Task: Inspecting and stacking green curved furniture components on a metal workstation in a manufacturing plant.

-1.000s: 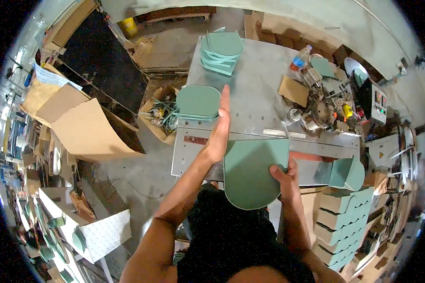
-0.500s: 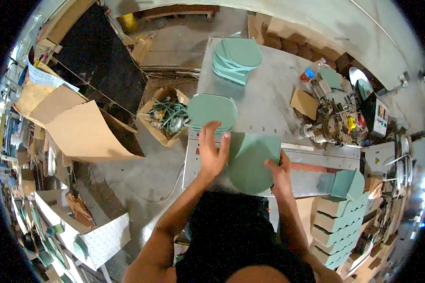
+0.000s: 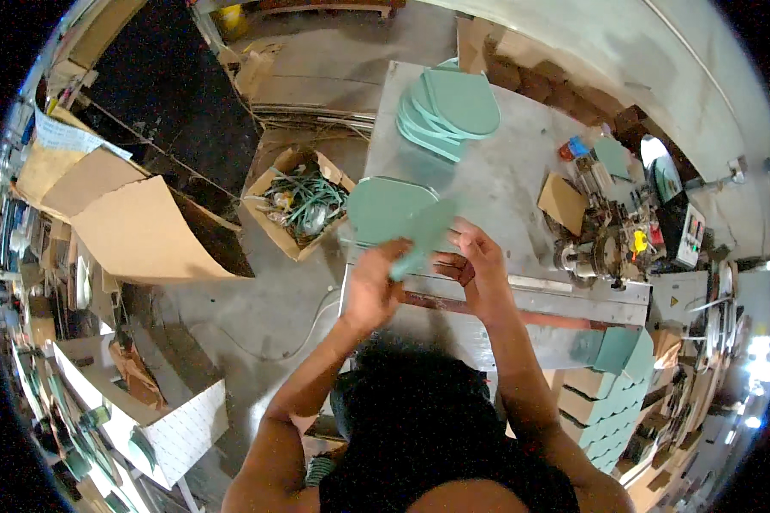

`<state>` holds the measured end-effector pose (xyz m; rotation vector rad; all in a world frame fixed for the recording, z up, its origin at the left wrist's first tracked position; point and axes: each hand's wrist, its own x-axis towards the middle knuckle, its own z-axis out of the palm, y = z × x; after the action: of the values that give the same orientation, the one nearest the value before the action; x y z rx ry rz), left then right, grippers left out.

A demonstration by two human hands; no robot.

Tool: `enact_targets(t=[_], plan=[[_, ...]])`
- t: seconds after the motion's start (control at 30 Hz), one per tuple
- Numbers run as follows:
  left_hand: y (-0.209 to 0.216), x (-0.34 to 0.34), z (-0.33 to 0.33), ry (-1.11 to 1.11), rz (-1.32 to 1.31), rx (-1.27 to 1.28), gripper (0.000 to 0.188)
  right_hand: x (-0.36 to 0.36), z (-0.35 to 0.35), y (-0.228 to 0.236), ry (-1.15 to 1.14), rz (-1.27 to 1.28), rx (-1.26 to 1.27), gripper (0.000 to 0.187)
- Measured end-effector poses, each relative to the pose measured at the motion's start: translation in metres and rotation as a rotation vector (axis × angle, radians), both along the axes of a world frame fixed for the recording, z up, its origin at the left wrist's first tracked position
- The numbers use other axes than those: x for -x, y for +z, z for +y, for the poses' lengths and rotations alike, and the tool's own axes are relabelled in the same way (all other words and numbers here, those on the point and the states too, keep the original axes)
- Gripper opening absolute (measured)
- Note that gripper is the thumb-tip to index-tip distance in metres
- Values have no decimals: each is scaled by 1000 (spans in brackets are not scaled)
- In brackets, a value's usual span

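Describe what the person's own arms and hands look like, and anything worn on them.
The left arm and right arm are bare, with no sleeves in view. The left hand and right hand are ungloved, and no watch or bracelet shows. Blur leaves rings uncertain. Between the arms is a black top.
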<state>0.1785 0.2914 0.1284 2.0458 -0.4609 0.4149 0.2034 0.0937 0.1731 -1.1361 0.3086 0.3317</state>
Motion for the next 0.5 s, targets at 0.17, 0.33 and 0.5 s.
enact_targets(t=[0.17, 0.33, 0.5], plan=[[-17, -72, 29, 351, 292, 518, 28, 8, -19, -29, 16, -15, 239, 51], [-74, -108, 46, 418, 357, 575, 39, 58, -61, -76, -54, 119, 357, 52], [-102, -122, 45, 196, 447, 608, 44, 113, -88, -102, -192, 207, 335, 49]])
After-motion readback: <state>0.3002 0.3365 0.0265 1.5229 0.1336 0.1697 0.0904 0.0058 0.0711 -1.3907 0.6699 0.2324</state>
